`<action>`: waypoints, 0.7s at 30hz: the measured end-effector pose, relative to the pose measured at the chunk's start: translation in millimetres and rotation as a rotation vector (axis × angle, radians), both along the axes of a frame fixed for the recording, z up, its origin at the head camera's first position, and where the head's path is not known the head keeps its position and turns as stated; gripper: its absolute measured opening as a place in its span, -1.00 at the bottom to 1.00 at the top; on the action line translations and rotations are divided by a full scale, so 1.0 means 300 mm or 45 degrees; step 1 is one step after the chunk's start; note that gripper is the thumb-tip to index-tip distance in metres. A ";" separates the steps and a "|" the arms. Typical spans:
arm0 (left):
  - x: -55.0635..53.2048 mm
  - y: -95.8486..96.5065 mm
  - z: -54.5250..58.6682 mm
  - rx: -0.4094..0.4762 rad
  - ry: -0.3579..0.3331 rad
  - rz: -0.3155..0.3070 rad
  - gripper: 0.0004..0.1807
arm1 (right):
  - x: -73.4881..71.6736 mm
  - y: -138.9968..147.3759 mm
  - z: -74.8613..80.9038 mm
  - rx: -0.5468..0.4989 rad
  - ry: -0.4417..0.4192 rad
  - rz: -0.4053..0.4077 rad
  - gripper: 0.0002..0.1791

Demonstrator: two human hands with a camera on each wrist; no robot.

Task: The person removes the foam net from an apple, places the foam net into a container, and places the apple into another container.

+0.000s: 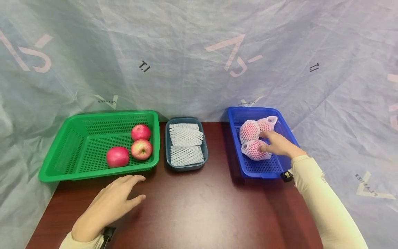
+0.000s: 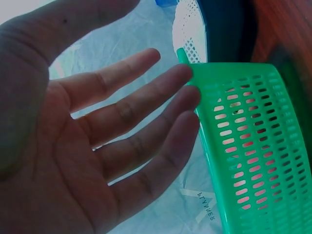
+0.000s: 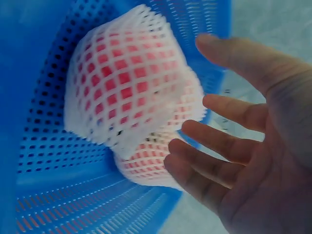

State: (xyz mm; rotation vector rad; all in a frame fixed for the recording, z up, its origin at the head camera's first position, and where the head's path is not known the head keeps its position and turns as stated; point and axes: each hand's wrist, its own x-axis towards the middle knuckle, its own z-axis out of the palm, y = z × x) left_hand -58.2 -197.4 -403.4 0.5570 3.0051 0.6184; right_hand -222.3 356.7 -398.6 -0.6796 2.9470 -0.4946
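Over the blue basket (image 1: 234,138) my right hand (image 1: 278,143) hovers with its fingers spread. Inside lie three apples in white foam nets; the nearest netted apple (image 1: 255,150) is just below my thumb. In the right wrist view a gap shows between my thumb and the large netted apple (image 3: 126,78), and nothing is held. My left hand (image 1: 110,202) is above the table in front of the green basket (image 1: 99,175), fingers extended and the palm bare. That basket holds three unwrapped apples, one red apple (image 1: 117,157) at its front.
Between the two baskets a dark grey-blue tray (image 1: 187,168) holds several white foam nets (image 1: 186,155). All stand on a brown table (image 1: 186,207). A grey printed cloth (image 1: 186,69) hangs behind and to the sides.
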 end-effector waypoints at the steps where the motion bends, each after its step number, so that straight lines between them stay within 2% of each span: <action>1: 0.001 0.000 -0.001 0.003 -0.002 0.001 -0.46 | -0.011 0.003 -0.011 0.009 -0.031 0.006 -0.37; 5: 0.008 -0.002 -0.003 0.010 -0.005 0.010 -0.48 | -0.041 0.002 -0.043 0.059 -0.147 0.023 -0.25; 11: 0.012 -0.010 -0.013 0.016 -0.015 0.000 -0.49 | -0.051 -0.021 -0.046 0.177 -0.236 0.012 -0.10; 15: 0.013 -0.009 -0.017 0.022 -0.021 -0.004 -0.49 | -0.069 -0.032 -0.051 0.265 -0.293 0.025 -0.10; 21: 0.015 -0.011 -0.023 0.031 -0.024 -0.001 -0.49 | -0.097 -0.049 -0.064 0.298 -0.382 -0.037 -0.12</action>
